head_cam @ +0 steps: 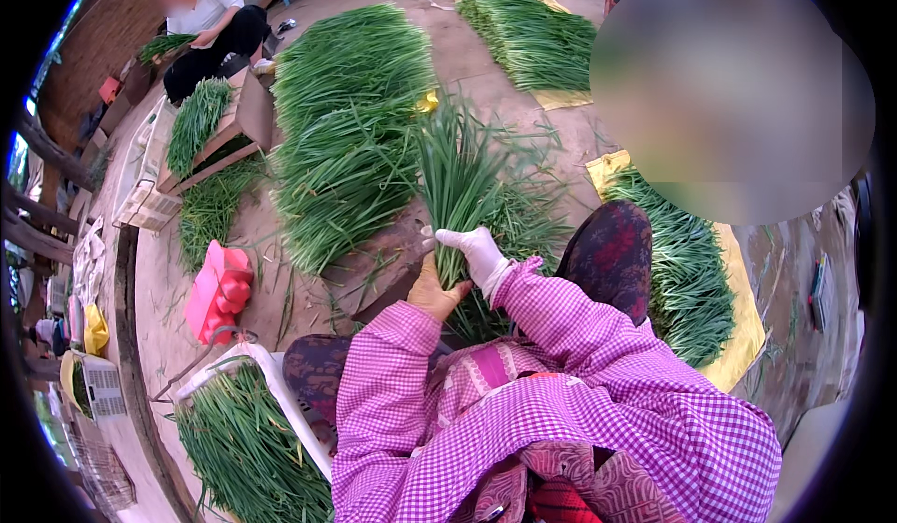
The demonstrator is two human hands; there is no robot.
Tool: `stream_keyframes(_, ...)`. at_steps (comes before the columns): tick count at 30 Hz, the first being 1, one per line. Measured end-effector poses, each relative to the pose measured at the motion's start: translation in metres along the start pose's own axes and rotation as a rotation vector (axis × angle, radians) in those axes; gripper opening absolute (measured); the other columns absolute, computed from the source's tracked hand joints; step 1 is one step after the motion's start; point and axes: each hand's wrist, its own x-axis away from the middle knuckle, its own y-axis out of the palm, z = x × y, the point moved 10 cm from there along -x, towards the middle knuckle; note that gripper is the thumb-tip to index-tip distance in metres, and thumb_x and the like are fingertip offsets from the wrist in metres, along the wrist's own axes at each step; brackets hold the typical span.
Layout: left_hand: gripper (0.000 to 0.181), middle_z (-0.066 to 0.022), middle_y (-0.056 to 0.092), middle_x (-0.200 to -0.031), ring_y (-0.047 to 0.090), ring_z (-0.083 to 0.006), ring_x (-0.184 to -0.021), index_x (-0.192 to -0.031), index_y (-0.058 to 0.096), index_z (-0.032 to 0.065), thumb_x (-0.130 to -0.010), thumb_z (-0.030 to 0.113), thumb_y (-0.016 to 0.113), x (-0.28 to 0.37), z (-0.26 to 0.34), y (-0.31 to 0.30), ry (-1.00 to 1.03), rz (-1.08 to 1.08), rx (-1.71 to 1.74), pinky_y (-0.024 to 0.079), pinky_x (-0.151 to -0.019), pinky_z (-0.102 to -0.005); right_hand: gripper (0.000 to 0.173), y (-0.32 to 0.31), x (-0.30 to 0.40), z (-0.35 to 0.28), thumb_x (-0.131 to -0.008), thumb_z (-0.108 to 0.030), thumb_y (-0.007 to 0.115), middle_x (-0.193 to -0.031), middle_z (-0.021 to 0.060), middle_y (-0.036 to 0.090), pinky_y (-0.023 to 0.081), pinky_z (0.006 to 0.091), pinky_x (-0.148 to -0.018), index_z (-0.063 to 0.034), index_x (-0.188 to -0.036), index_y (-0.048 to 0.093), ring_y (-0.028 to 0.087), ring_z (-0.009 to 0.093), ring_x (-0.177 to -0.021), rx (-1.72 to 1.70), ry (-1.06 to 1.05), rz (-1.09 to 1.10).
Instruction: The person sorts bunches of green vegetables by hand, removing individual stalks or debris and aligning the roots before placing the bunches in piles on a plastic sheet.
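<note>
A bunch of long green Chinese chives (455, 187) stands upright between my hands, leaves pointing away from me. My left hand (436, 292), without a white glove, grips its lower end from the left. On the right side my right hand (478, 253), in a white glove, closes round the stems slightly higher. Loose leaves (529, 215) lie on the floor just beyond and beside the bunch. A long bed of laid-out chives (350, 131) stretches ahead to the left. The lowest ends of the held stems are hidden.
A white crate (298, 414) holding chives (245, 439) is at my lower left, near a red plastic bag (218, 292). More chives (683, 278) lie on yellow sheeting (746, 327) at right; another pile (529, 36) is farther off. A person (214, 26) sits upper left beside a wooden stand (245, 113).
</note>
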Motion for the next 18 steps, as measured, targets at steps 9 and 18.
stream_keyframes(9,0.066,-0.0120,0.057,-0.113,0.056,-0.0215,-0.102,-0.125,0.045,0.0045,-0.076,0.040,0.071,0.008,0.008,-0.035,-0.403,-0.181,1.031,0.045,-0.088,-0.0323,0.033,0.047,0.029,0.003,-0.078,-0.012,0.066,-0.095,0.0108,0.065,0.051,0.0307,-0.076,0.0016,-0.106,0.060,0.063,0.020,-0.081,0.260,0.225,-0.436)
stream_keyframes(18,0.067,-0.0140,0.054,-0.118,0.061,-0.0296,-0.095,-0.131,0.041,0.0049,-0.074,0.015,0.072,-0.004,0.028,-0.039,-0.154,-0.094,1.468,0.050,-0.084,-0.0434,0.063,0.060,0.036,0.030,-0.078,-0.045,0.065,-0.106,0.0133,0.059,0.044,0.0334,-0.086,-0.0008,-0.121,0.051,0.055,0.024,-0.101,0.744,0.130,-0.635)
